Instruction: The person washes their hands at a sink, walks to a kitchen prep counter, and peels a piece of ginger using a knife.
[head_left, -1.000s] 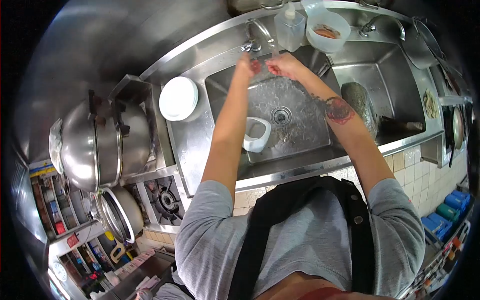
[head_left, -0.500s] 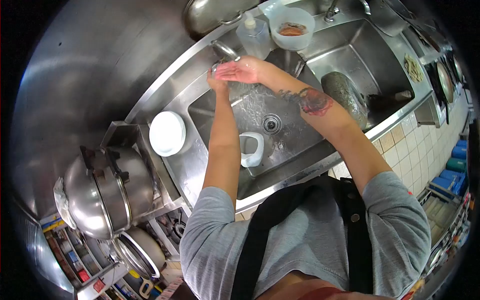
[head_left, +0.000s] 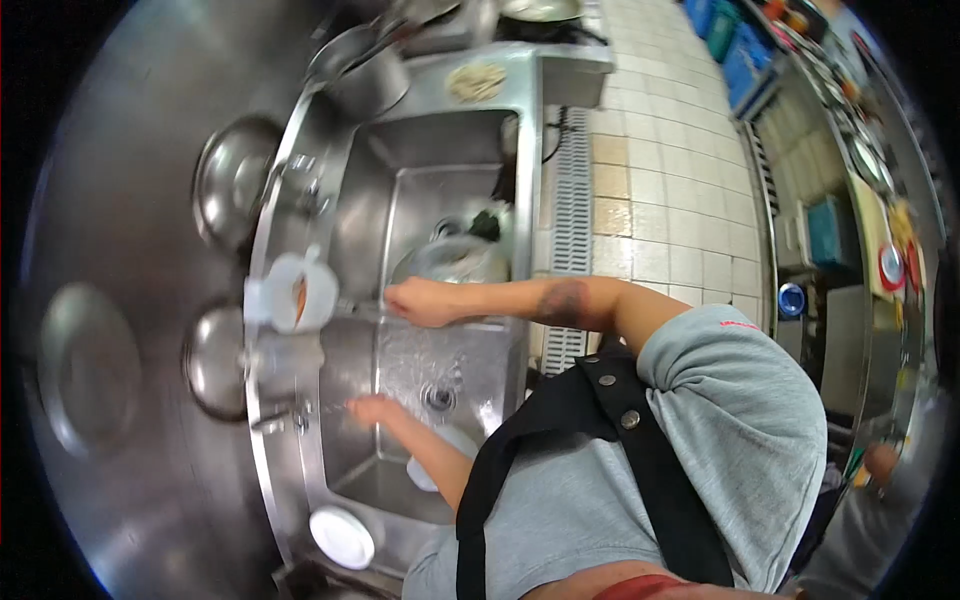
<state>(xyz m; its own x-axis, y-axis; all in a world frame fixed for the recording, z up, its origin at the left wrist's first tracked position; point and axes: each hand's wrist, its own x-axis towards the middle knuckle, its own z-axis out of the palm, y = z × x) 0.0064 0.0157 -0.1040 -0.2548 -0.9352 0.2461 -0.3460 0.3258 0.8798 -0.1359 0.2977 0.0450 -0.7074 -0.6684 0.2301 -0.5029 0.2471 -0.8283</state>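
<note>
My left hand is over the near sink basin, close to the faucet on the back ledge. Its fingers are smeared by motion. Curled into a closed shape, my right hand hangs above the divider between the two basins, beside a thin metal piece; I cannot tell whether it grips anything. Water wets the basin floor around the drain. A white plastic container lies in this basin, partly behind my left forearm.
A translucent tub with reddish contents and a clear pump bottle stand on the back ledge. White plates sit at the near end. In the far basin are a large rounded vessel and something dark green. Tiled floor lies right.
My view has swung to the right, toward the far basin and floor. My hands, together at the faucet before, are now apart, the right one over the divider.
</note>
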